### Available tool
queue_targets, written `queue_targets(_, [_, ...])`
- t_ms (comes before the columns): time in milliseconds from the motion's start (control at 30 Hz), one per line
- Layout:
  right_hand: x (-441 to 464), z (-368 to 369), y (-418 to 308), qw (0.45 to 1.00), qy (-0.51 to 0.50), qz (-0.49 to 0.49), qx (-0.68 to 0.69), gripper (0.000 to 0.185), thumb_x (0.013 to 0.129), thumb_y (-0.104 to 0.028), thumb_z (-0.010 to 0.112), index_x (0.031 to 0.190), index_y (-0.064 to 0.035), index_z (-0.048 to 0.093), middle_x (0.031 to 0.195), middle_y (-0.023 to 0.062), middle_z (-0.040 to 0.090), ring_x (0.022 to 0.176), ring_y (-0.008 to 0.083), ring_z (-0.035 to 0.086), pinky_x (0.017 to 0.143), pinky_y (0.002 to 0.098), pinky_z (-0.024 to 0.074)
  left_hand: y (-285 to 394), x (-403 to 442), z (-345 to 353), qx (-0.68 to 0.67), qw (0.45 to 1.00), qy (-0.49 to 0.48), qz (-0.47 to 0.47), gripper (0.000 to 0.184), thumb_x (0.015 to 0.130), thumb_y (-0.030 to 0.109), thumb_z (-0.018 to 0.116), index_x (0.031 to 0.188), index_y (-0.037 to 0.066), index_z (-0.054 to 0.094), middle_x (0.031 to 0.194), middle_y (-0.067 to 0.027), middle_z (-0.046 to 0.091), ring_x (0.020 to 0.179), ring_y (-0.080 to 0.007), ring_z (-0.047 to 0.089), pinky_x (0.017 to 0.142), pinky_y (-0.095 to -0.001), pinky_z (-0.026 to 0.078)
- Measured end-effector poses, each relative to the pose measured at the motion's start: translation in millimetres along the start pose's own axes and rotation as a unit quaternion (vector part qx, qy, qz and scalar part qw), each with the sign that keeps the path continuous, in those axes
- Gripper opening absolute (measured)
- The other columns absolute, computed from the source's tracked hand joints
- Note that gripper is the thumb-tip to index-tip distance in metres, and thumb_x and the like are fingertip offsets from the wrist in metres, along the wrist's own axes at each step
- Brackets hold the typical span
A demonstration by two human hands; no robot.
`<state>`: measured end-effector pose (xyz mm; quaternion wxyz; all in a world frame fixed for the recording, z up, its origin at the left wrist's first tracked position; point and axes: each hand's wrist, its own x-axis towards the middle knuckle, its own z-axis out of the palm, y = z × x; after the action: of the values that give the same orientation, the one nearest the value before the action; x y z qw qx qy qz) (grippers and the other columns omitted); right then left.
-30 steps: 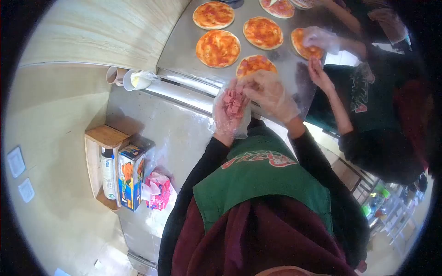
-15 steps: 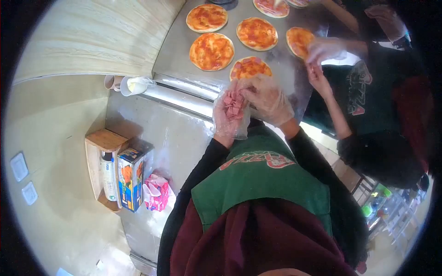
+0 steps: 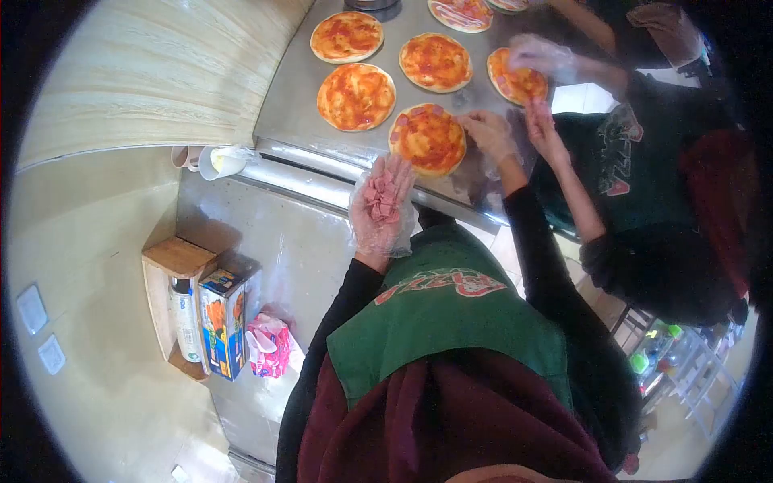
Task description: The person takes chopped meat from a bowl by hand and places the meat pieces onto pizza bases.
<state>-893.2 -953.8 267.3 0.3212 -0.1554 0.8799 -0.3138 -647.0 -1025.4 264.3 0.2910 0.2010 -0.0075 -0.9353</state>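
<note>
My left hand (image 3: 375, 233), in a clear plastic glove, is cupped palm up and holds a pile of chopped ham (image 3: 382, 199). Just beyond it on the steel counter lies a pizza base with red sauce (image 3: 427, 143), with a few ham pieces along its far edge. My right hand (image 3: 493, 138), gloved too, is at this base's right edge with its fingers drawn together; what is between them is too small to make out. Other sauced bases lie further off: one on the left (image 3: 356, 98), one in the middle (image 3: 436, 63) and one behind (image 3: 347, 37).
At my right a co-worker's gloved hand (image 3: 541, 55) and other hand (image 3: 547, 133) are at another sauced base (image 3: 517, 80). White-streaked pizzas (image 3: 460, 13) lie at the back. Left are a white cup (image 3: 221, 163), a wooden shelf box (image 3: 173, 258), a blue carton (image 3: 221, 322) and a pink packet (image 3: 271, 346).
My right hand has left the ham in my left palm and moved right to the base's edge. My left hand has shifted slightly left and nearer, uncovering the base.
</note>
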Motion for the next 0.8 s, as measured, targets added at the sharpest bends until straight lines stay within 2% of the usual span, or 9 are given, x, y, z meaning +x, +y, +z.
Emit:
queue_targets(100, [18, 13, 16, 1.0, 0.016, -0.025, -0.003, 0.036, 0.077, -0.037, 0.067, 0.092, -0.0045, 0.07, 0.088, 0.0103, 0.069, 0.083, 0.0188, 0.065, 0.075, 0.0313, 0.0492, 1, -3, 5, -0.015, 1.0, 0.025, -0.001, 0.051, 0.096, 0.021, 0.038, 0.14, -0.003, 0.028, 0.144, -0.0241, 0.033, 0.133, -0.0401, 0.033, 0.113, -0.0501, 0.025])
queue_targets(200, [16, 14, 9, 0.999, 0.015, -0.019, -0.036, 0.032, 0.076, -0.034, 0.068, 0.092, -0.0059, 0.07, 0.088, 0.0115, 0.069, 0.084, 0.0203, 0.065, 0.076, 0.0328, 0.0493, 0, -4, 2, -0.005, 1.0, 0.026, 0.004, 0.053, 0.096, 0.022, 0.038, 0.141, -0.002, 0.025, 0.144, -0.0249, 0.031, 0.133, -0.04, 0.032, 0.113, -0.0502, 0.024])
queue_targets(300, [26, 23, 20, 0.994, 0.055, -0.028, -0.095, 0.029, 0.075, -0.03, 0.068, 0.091, -0.0065, 0.069, 0.089, 0.012, 0.069, 0.084, 0.02, 0.065, 0.075, 0.0327, 0.0496, 0, -6, 4, 0.029, 0.999, 0.017, 0.009, 0.054, 0.096, 0.023, 0.038, 0.142, -0.002, 0.024, 0.145, -0.0248, 0.03, 0.134, -0.0399, 0.031, 0.113, -0.0501, 0.023])
queue_targets(400, [21, 16, 24, 0.995, 0.044, -0.094, 0.0, 0.024, 0.076, -0.026, 0.068, 0.091, -0.0064, 0.068, 0.088, 0.0108, 0.069, 0.083, 0.0194, 0.065, 0.074, 0.0312, 0.0501, -2, -4, 4, 0.041, 0.999, 0.017, 0.006, 0.055, 0.096, 0.024, 0.038, 0.142, -0.002, 0.022, 0.145, -0.024, 0.03, 0.134, -0.0397, 0.031, 0.114, -0.0496, 0.023])
queue_targets(500, [8, 10, 15, 0.981, 0.089, -0.168, 0.035, 0.02, 0.078, -0.021, 0.066, 0.091, -0.0054, 0.068, 0.085, 0.0088, 0.068, 0.079, 0.0187, 0.065, 0.072, 0.0306, 0.0503, -3, -3, -2, 0.041, 0.999, 0.004, 0.006, 0.055, 0.096, 0.025, 0.037, 0.143, -0.002, 0.022, 0.146, -0.0232, 0.029, 0.134, -0.0395, 0.03, 0.114, -0.0492, 0.023])
queue_targets(533, [-5, 9, 5, 0.976, 0.052, -0.206, 0.049, 0.019, 0.079, -0.018, 0.065, 0.093, -0.0047, 0.067, 0.086, 0.0083, 0.068, 0.08, 0.0168, 0.064, 0.073, 0.0293, 0.0501, -1, -2, -1, 0.055, 0.998, -0.007, 0.0, 0.056, 0.096, 0.025, 0.037, 0.143, -0.002, 0.022, 0.146, -0.023, 0.029, 0.135, -0.0398, 0.029, 0.114, -0.0488, 0.022])
queue_targets(600, [-44, 8, -22, 0.956, -0.015, -0.282, 0.078, 0.018, 0.081, -0.011, 0.065, 0.097, -0.0034, 0.066, 0.087, 0.0075, 0.066, 0.08, 0.013, 0.062, 0.074, 0.0268, 0.0496, -2, 0, -1, 0.034, 0.999, -0.014, -0.005, 0.054, 0.096, 0.025, 0.037, 0.142, -0.001, 0.025, 0.142, -0.0213, 0.036, 0.131, -0.0372, 0.037, 0.112, -0.0476, 0.026])
queue_targets(700, [-84, 22, -47, 0.925, -0.164, -0.314, 0.134, 0.019, 0.08, -0.021, 0.064, 0.093, -0.0075, 0.068, 0.085, 0.0091, 0.067, 0.079, 0.022, 0.065, 0.073, 0.0337, 0.0499, -3, 0, -6, 0.025, 0.999, 0.019, -0.012, 0.05, 0.096, 0.025, 0.039, 0.139, 0.0, 0.032, 0.133, -0.017, 0.048, 0.12, -0.0307, 0.049, 0.106, -0.0448, 0.035])
queue_targets(800, [-95, 36, -48, 0.905, -0.071, -0.419, 0.015, 0.022, 0.08, -0.027, 0.062, 0.093, -0.01, 0.067, 0.086, 0.0113, 0.064, 0.083, 0.0283, 0.062, 0.075, 0.0385, 0.0492, -5, 2, -11, 0.031, 0.999, 0.033, -0.022, 0.047, 0.096, 0.025, 0.04, 0.137, 0.002, 0.039, 0.123, -0.0121, 0.056, 0.108, -0.0238, 0.057, 0.097, -0.0409, 0.044])
